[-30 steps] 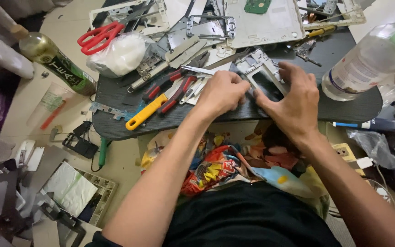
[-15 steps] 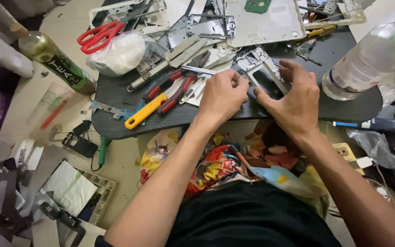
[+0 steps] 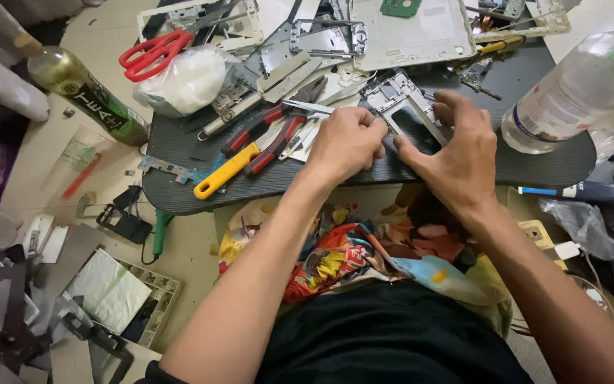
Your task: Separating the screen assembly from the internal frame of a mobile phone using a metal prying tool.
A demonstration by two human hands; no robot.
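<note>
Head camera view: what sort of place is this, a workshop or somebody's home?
Probably a makeshift electronics repair spot on a floor: both hands work a metal phone frame on a dark board, amid red-handled pliers and loose device panels.
</note>
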